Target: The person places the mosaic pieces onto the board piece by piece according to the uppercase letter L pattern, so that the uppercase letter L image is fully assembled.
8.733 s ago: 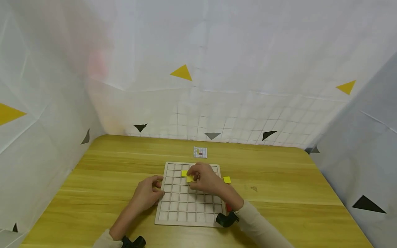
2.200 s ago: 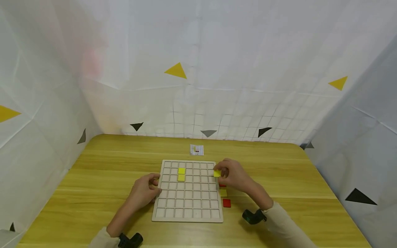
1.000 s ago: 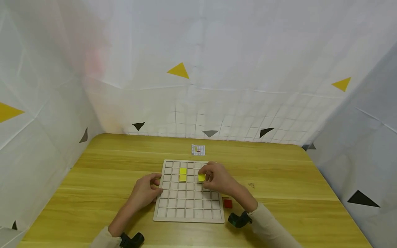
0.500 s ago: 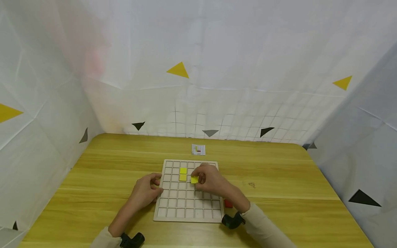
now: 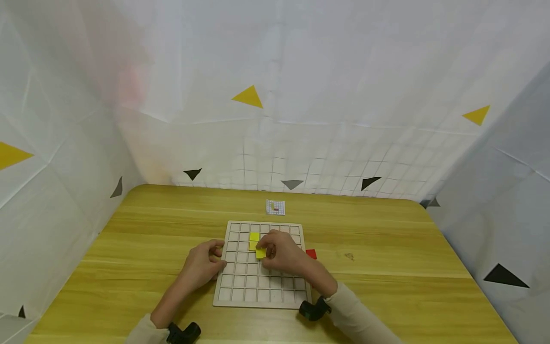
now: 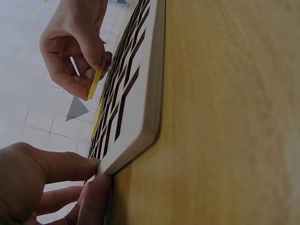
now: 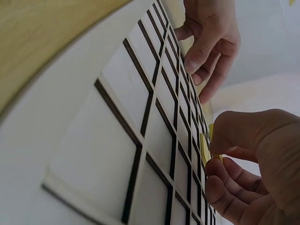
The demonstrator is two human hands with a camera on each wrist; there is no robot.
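Near-L cells (image 5: 225,294) of board (image 5: 258,305) free; R hand (image 5: 281,251) blocks ctr-R.

We see a card (image 5: 275,207) near the table's (image 5: 172,210) back edge, the board (image 5: 242,282) before it. Two tiles (image 5: 254,236) lie in the board (one behind the other); the right hand (image 5: 282,252) holds a third tile (image 5: 260,253) above it. A fourth tile (image 5: 311,254) lies by its right edge, the left hand (image 5: 201,263) at its left.

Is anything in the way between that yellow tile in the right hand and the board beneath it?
Nothing visible. The right hand pinches the held tile above the board. In the head view it overlaps a corner of the nearer placed yellow tile; squares hidden behind the hand can't be checked.
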